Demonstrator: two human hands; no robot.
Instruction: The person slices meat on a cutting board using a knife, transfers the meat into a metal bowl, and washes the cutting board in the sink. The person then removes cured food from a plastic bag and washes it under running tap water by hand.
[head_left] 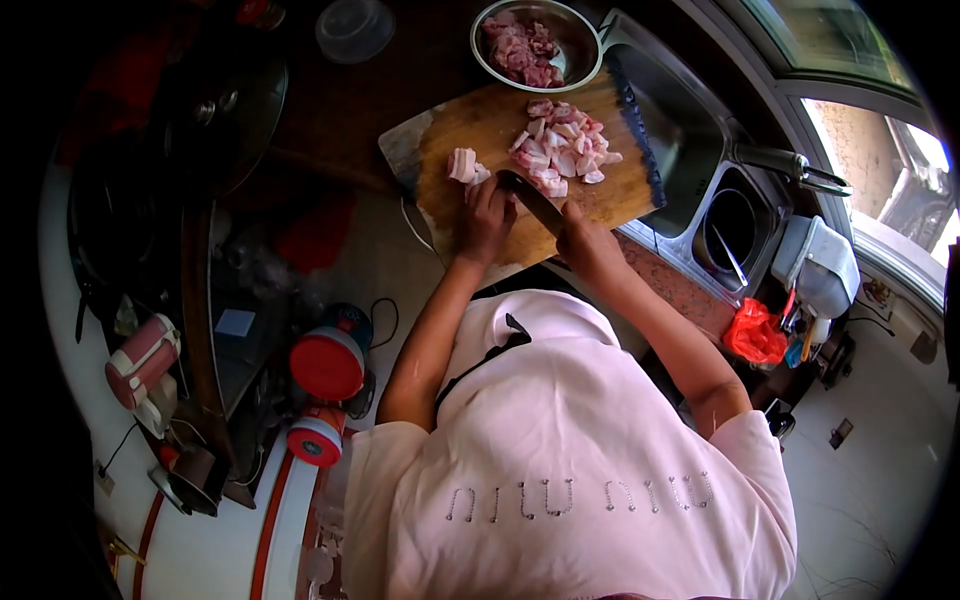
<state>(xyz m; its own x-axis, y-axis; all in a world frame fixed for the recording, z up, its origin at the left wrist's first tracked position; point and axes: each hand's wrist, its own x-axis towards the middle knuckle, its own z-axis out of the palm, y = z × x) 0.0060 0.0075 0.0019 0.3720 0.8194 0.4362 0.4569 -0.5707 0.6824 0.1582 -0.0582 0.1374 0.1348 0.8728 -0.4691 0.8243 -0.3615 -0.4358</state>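
Observation:
My right hand (pixel 590 244) is closed round the handle of a dark-bladed kitchen knife (pixel 536 206), whose blade slants up and left over a wooden cutting board (pixel 447 140). Against a small piece of pale pink meat (pixel 463 166) at the board's left, my left hand (pixel 486 216) rests with bent fingers, close to the blade's tip. How much of the meat those fingers grip is partly hidden. Beyond the knife lies a heap of cut meat chunks (pixel 565 145). Behind the board stands a metal bowl (pixel 482 62) with darker red meat in it.
A steel sink (pixel 668 125) adjoins the board on the right, with a dark pot (pixel 727 222) and a pan handle (pixel 770 160) by it. A clear plastic bowl (pixel 355 30) sits at the back left. Red-lidded containers (pixel 327 367) stand low at left.

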